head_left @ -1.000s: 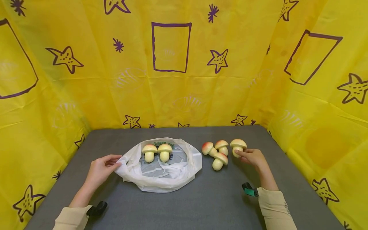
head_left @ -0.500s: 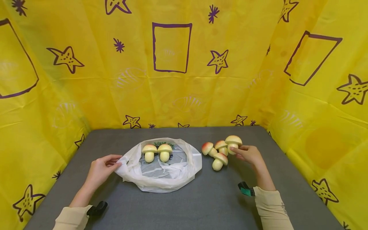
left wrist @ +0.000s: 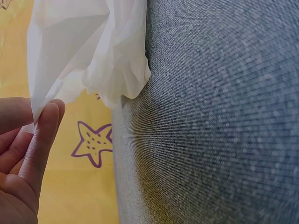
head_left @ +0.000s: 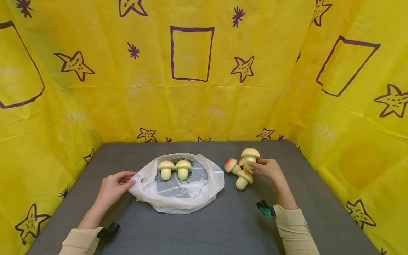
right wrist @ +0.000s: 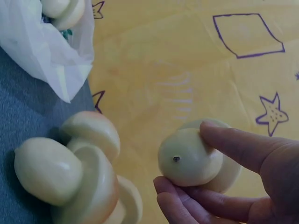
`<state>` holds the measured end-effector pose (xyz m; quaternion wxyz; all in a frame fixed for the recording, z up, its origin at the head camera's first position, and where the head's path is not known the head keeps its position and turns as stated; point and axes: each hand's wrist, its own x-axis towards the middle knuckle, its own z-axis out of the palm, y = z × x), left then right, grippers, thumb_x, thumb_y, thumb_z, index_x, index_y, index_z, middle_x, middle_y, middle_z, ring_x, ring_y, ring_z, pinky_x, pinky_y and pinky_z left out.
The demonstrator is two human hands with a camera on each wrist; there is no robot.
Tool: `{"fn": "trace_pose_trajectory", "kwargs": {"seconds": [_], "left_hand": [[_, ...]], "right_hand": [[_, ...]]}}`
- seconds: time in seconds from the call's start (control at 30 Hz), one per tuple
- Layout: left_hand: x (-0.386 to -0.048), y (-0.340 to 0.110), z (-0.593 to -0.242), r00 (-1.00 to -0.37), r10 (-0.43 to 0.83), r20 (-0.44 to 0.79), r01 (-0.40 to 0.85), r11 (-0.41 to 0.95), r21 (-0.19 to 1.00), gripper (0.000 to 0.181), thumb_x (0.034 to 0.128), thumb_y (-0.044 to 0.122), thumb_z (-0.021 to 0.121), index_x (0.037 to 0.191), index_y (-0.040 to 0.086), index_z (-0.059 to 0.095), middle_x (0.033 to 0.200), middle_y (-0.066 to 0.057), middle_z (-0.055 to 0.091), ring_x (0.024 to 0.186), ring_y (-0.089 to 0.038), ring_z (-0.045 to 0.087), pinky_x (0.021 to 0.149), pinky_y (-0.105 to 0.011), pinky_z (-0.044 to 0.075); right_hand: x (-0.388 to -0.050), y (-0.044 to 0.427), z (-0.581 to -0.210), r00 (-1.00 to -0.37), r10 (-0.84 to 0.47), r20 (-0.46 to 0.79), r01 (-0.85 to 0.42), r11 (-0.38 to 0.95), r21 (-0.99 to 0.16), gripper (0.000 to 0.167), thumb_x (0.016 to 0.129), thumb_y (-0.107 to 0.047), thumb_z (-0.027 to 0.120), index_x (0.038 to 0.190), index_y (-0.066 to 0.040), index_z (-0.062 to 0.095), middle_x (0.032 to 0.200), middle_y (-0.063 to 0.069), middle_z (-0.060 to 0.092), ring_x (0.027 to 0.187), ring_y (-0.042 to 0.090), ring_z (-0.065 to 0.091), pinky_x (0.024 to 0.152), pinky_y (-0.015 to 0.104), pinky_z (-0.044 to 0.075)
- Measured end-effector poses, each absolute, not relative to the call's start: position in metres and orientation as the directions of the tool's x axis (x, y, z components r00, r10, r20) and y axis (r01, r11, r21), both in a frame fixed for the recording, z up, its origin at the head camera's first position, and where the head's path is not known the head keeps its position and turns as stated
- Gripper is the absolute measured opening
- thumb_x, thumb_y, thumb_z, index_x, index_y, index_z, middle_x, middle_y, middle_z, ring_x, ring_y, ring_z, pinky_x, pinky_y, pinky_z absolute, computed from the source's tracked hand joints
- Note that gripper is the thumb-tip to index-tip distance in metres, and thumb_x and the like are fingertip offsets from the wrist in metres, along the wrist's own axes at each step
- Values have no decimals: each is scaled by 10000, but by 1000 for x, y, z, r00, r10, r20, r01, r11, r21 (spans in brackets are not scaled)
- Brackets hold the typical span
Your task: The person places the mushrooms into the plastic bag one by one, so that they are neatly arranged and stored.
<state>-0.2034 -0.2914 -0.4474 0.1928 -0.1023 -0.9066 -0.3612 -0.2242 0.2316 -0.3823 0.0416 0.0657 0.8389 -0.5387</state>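
Observation:
My left hand [head_left: 114,187] pinches the left edge of a white plastic bag [head_left: 178,204], thumb against fingers in the left wrist view. The bag lies with its mouth spread wide, and two toy mushrooms [head_left: 165,173] rest side by side inside it. To the right, my right hand [head_left: 269,169] grips another toy mushroom [head_left: 250,153] by its stem, cap up, above the table. The stem's round end faces the camera in the right wrist view. Below and left of it lie three mushrooms [head_left: 244,179] in a cluster; the held one partly covers one of them.
A dark grey table [head_left: 204,233] carries everything. Yellow cloth [head_left: 204,99] with purple drawings hangs around the back and sides. Each wrist wears a black strap mount [head_left: 108,231].
My right hand has moved left with the mushroom, rising slightly, and now holds it over the loose cluster. My left hand and the bag stay as they were.

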Motion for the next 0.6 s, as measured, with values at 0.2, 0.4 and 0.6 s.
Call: {"fn": "trace_pose_trajectory", "kwargs": {"seconds": [0.2, 0.4, 0.6], "left_hand": [[-203, -291, -447, -905, 43, 423, 320, 723, 612, 216, 785, 102, 764, 994, 63, 727, 810, -68, 705, 647, 26, 575, 567, -117, 481], [-203, -290, -447, -900, 39, 434, 328, 718, 615, 216, 777, 87, 769, 987, 65, 729, 806, -73, 703, 647, 23, 580, 570, -104, 476], [-203, -289, -445, -895, 46, 443, 342, 708, 618, 217, 774, 78, 769, 987, 61, 729, 806, -72, 703, 649, 25, 581, 573, -95, 473]], "right_hand": [[-228, 221, -382, -990, 52, -131, 141, 409, -901, 599, 856, -370, 689, 1217, 94, 575, 1174, 245, 624, 1048, 337, 643, 833, 306, 550], [-234, 208, -382, -990, 56, -130, 141, 439, -888, 598, 823, -414, 713, 1175, 61, 620, 1113, 208, 667, 1007, 309, 666, 879, 391, 532], [-238, 195, -381, -989, 41, -139, 143, 433, -890, 558, 828, -369, 719, 1164, 66, 625, 1139, 232, 643, 998, 313, 669, 859, 364, 542]]}}
